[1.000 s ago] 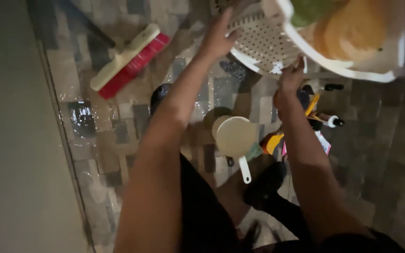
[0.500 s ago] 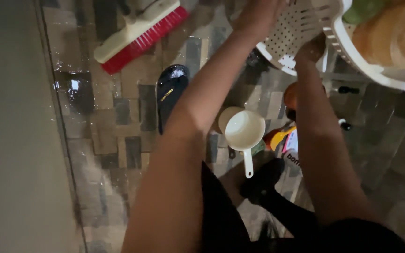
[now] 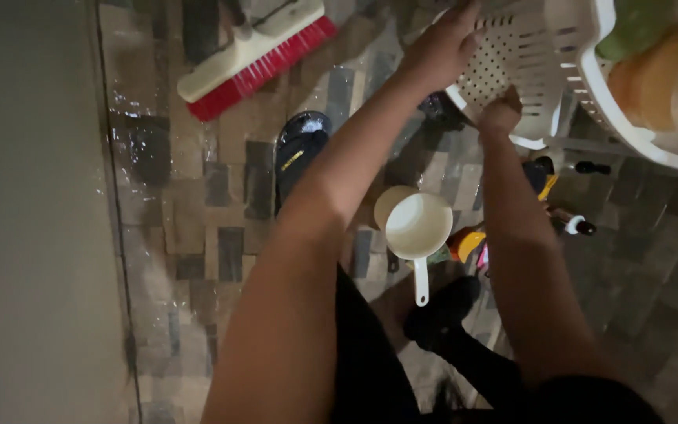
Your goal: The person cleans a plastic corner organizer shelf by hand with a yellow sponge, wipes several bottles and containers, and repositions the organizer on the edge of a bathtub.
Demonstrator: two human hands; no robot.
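near, legs: person's dark shorts and knees at bottom of view, both bare forearms reaching up and away toward the far right
mid floor: white plastic dipper [image 3: 418,228] with a short handle pointing near, lying on wet patterned tiles [image 3: 198,212]; small bottles and a yellow item [image 3: 468,242] just right of it, partly hidden by the right arm
mid left: dark slipper [image 3: 300,153] on the tiles, apart from the dipper
far left: scrub brush with red bristles [image 3: 256,55], white back, lying tilted on the floor
left hand [image 3: 441,51]: fingers closed over the far rim of the white perforated colander [image 3: 512,71], clamped on it
right hand [image 3: 500,114]: curled under the colander's near edge, gripping it; fingertips hidden
colander, where: held up off the floor at far right, between both hands, touching or just beside the white basket [image 3: 629,126]
colander, look: white plastic, round holes on one part, slots on the other, tilted toward the camera, looks empty
basket: white rim, holds green and orange-brown rounded items [image 3: 668,78], kind unclear
doing it well: keep both grips on opposite edges so it stays steady; floor is wet, so watch footing; keep it clear of the basket rim
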